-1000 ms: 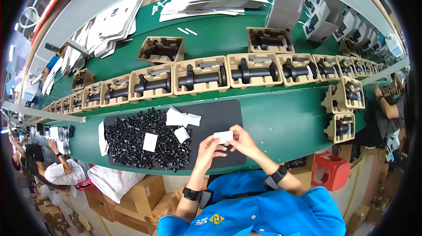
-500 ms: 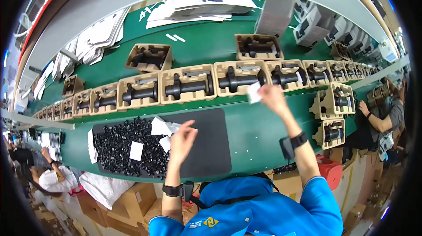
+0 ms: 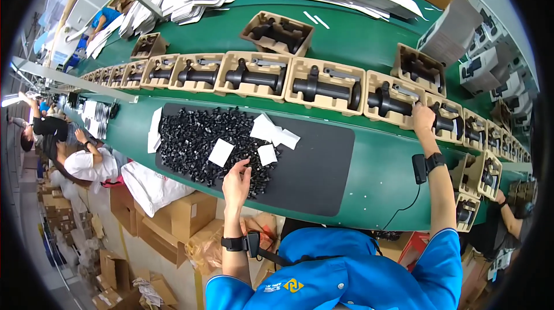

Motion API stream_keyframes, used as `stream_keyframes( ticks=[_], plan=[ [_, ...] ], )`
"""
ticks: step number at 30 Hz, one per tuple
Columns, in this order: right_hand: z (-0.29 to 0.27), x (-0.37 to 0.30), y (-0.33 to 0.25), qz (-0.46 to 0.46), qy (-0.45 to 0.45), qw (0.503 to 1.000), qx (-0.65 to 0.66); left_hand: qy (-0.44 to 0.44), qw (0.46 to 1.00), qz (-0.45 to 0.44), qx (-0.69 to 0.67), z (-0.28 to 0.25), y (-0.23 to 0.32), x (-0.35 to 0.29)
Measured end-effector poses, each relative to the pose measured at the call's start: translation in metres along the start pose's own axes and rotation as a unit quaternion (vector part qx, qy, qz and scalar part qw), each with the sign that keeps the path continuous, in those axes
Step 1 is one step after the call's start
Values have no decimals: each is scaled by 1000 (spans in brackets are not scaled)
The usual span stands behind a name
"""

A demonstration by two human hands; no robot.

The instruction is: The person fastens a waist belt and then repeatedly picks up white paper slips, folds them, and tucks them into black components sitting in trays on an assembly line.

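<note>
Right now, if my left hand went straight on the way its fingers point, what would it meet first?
Most likely the heap of small black parts, though your left hand might pass above it; its height is unclear.

Long green-topped workbench (image 3: 378,186), grey metal crossbar (image 3: 75,81), pale floor (image 3: 141,246) with yellow line (image 3: 124,243), cardboard cartons (image 3: 195,215) below, probably a strip light (image 3: 10,102) far left

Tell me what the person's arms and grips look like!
Both sleeves are short and bright blue. The left grip and right grip are bare. Each arm wears a black band with a dark, boxy gadget. A thin black cable runs from the right gadget.
</note>
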State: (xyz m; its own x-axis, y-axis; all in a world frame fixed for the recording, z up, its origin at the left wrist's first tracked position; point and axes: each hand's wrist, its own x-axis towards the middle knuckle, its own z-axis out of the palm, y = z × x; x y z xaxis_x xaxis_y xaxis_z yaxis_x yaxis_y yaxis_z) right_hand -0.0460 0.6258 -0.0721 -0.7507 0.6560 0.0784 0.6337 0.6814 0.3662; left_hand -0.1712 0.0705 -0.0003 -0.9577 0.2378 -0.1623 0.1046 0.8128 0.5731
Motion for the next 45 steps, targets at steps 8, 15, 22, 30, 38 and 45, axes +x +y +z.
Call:
stream_keyframes(
  ticks=[8,15,22,30,38,45],
  plan=[
    [-109,-31,-66,-77,114,983,118,71,988,-22,138,54,-4,23],
    [-136,-121,-292,-181,-76,873,446,8,993,-7,120,69,-19,45],
    [-107,-124,-362,-112,-259,845,454,-64,991,55,99,32,-41,46],
    [-139,-131,-274,-37,-274,832,482,-230,947,181,130,-69,-64,79],
    [-136,-29,-188,159,81,932,317,-28,911,404,82,-83,85,220],
    [-137,11,-281,52,56,992,101,21,908,414,69,-15,60,442]
  ],
)
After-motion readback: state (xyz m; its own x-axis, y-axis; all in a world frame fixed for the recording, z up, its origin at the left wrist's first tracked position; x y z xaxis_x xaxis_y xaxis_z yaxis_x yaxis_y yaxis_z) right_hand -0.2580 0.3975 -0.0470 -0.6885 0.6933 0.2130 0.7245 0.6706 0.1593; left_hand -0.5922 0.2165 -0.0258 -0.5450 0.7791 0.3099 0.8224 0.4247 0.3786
